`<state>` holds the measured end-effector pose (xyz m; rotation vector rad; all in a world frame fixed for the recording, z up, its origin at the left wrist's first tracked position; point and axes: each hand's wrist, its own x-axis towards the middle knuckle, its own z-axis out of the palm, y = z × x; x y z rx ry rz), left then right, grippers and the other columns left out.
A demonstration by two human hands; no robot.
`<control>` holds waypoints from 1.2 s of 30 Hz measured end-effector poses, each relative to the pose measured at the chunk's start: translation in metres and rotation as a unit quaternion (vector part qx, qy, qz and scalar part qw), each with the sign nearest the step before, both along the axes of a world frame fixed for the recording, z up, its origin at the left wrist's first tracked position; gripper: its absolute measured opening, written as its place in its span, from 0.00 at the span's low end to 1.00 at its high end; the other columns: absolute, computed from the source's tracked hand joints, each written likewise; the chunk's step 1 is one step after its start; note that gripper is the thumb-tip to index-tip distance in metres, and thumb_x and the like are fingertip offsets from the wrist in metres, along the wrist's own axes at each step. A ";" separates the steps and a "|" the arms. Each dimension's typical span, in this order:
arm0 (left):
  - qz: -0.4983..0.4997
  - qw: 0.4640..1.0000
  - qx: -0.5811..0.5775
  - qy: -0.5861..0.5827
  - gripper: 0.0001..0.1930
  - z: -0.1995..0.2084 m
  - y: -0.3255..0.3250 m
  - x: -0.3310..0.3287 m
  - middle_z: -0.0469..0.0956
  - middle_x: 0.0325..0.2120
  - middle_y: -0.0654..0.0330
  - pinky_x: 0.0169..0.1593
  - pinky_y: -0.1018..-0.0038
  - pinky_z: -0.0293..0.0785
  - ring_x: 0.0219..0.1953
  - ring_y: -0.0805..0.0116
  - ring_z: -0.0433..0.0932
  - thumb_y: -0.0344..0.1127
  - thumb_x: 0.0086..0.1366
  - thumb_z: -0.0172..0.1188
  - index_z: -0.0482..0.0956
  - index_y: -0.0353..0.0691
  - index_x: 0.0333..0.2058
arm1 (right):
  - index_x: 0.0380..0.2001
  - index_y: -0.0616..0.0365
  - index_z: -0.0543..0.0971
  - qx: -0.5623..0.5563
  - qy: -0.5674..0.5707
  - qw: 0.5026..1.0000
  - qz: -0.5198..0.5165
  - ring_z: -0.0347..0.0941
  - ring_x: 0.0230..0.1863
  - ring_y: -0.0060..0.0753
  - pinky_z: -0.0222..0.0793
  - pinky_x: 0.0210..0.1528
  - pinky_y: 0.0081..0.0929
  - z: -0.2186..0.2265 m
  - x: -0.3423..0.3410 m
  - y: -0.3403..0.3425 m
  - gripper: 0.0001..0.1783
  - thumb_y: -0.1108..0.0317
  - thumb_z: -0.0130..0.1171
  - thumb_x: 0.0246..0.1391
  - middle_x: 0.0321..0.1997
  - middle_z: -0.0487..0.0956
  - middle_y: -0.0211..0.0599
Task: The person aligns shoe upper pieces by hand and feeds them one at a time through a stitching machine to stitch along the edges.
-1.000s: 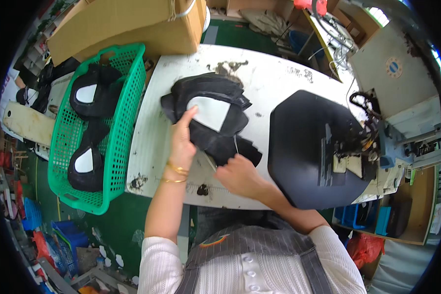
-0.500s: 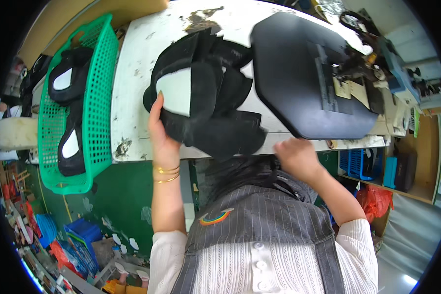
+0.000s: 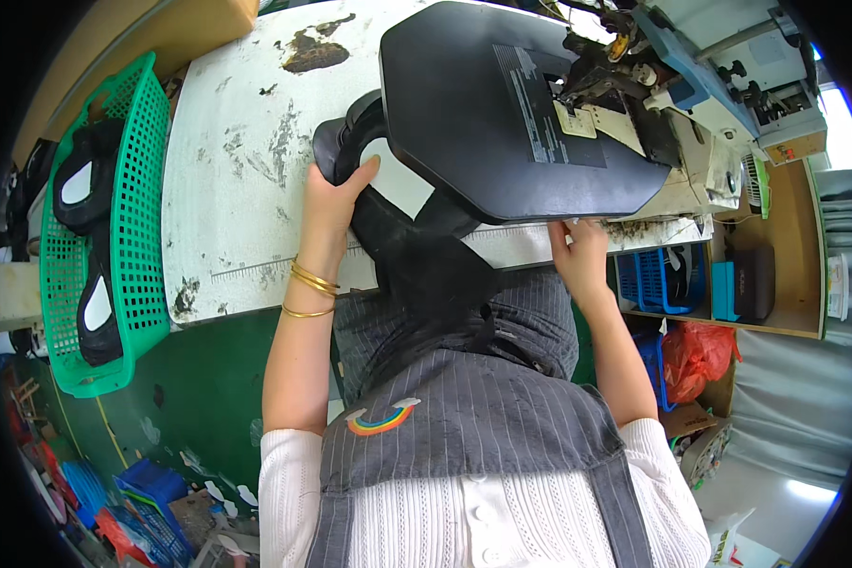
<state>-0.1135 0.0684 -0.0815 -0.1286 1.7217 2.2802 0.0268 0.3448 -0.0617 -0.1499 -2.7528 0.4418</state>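
Note:
My left hand (image 3: pixel 336 204) grips a bunch of black shoe uppers (image 3: pixel 435 270), its thumb lying along a white patch (image 3: pixel 402 180) on one of them. Their far part is hidden under a black, many-sided plate (image 3: pixel 483 123); their near end hangs over the table's front edge toward my lap. My right hand (image 3: pixel 582 254) is at the plate's near edge, with the fingertips partly hidden beneath it. Whether it holds anything I cannot tell.
The plate adjoins a sewing machine (image 3: pixel 672 85) at the right. A green basket (image 3: pixel 142 218) with similar black pieces stands left of the worn white table (image 3: pixel 227 170). Blue baskets (image 3: pixel 670 281) and a red plastic bag (image 3: pixel 699 360) are below right.
The black uppers have moved right and toward me, partly under the plate, with my left hand on them. My right hand has come up to the plate's near edge. The view has shifted.

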 end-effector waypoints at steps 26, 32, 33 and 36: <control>0.336 0.904 -0.116 0.238 0.08 0.022 -0.044 0.066 0.77 0.32 0.66 0.42 0.80 0.69 0.34 0.77 0.72 0.32 0.71 0.50 0.73 0.35 0.43 | 0.45 0.62 0.75 -0.214 -0.079 0.935 0.270 0.75 0.45 0.46 0.69 0.50 0.31 0.009 -0.048 -0.093 0.15 0.63 0.57 0.60 0.42 0.77 0.41; 0.012 0.874 -0.375 0.310 0.05 0.136 -0.081 0.106 0.78 0.28 0.61 0.34 0.80 0.70 0.29 0.75 0.76 0.27 0.66 0.56 0.77 0.36 0.39 | 0.40 0.61 0.77 -0.067 0.262 0.820 0.505 0.76 0.43 0.46 0.74 0.45 0.37 0.087 -0.012 -0.098 0.19 0.65 0.68 0.45 0.40 0.79 0.42; -0.057 0.847 -0.402 0.343 0.06 0.154 -0.070 0.111 0.79 0.28 0.57 0.33 0.78 0.72 0.28 0.70 0.79 0.26 0.64 0.57 0.78 0.36 0.39 | 0.36 0.60 0.80 -0.071 0.357 0.807 0.465 0.76 0.43 0.45 0.75 0.43 0.36 0.111 -0.010 -0.112 0.15 0.66 0.67 0.44 0.39 0.79 0.39; -0.155 0.866 -0.293 0.374 0.08 0.168 -0.048 0.114 0.81 0.30 0.54 0.33 0.77 0.73 0.29 0.67 0.81 0.27 0.64 0.58 0.78 0.35 0.42 | 0.34 0.61 0.79 -0.218 0.118 0.890 0.382 0.77 0.32 0.39 0.74 0.34 0.30 0.144 -0.021 -0.116 0.13 0.72 0.68 0.44 0.31 0.80 0.38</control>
